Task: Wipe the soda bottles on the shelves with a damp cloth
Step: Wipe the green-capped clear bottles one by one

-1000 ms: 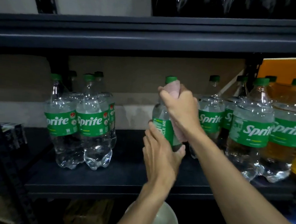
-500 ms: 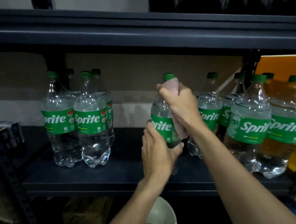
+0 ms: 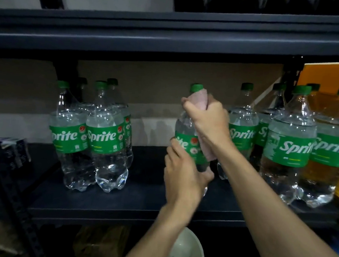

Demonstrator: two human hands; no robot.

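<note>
1. while the left hand point(image 3: 183, 173) grips the lower body of the soda bottle point(image 3: 184, 127), upright at the middle of the shelf point(image 3: 139, 202), the wiping of its neck is the step in hand.
2. the right hand point(image 3: 207, 119) has its fingers curled tight round the pink cloth point(image 3: 199, 99), wrapped on the neck.
3. next, i judge, the cloth must slide down over the label point(image 3: 189, 147).

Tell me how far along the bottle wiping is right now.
Done: cannot be confirmed; the left group of bottles stands apart on the shelf, possibly finished. In hand: the middle bottle, gripped low by the left hand while the right hand wraps the pink cloth round its neck. Left: likely its lower body and the right group of bottles.
</note>
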